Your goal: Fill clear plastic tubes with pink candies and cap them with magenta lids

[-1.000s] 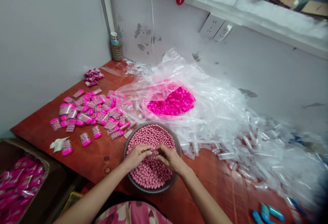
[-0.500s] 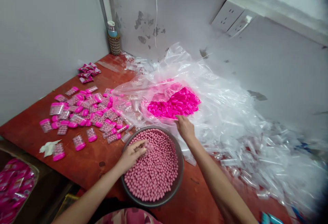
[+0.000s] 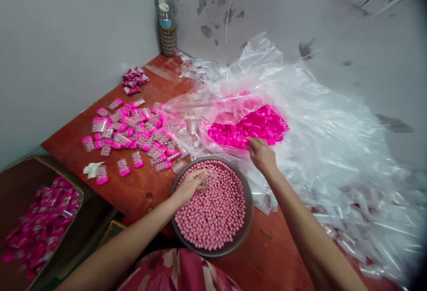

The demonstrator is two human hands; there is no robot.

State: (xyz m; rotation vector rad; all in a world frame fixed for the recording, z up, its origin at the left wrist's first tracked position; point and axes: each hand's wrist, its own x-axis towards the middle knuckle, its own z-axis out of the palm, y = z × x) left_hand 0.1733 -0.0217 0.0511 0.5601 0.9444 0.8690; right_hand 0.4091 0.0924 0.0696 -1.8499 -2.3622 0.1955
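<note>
A round dark bowl (image 3: 247, 220) full of pink beads (image 3: 210, 220) sits at the table's near edge. Over its left side, my left hand (image 3: 191, 186) pinches a small clear plastic container (image 3: 211, 178); the container's contents are hard to make out. My right hand (image 3: 262, 154) is at the near edge of a heap of bright pink plastic caps (image 3: 263, 124) in an open clear plastic bag (image 3: 300, 91). Its fingers are drawn together at the caps, and what lies between them is hidden.
Several filled containers with pink caps (image 3: 123, 166) lie on the red table (image 3: 167, 220) at left. Pink packets (image 3: 135, 77) lie behind them, near a bottle (image 3: 167, 33). A box of pink packets (image 3: 43, 224) stands lower left. Clear empty containers (image 3: 347, 242) spread at right.
The view has shifted, so everything appears moved, mostly rightward and up, and more of the box shows. My left hand still holds the clear container over the bowl; my right hand stays at the caps.
</note>
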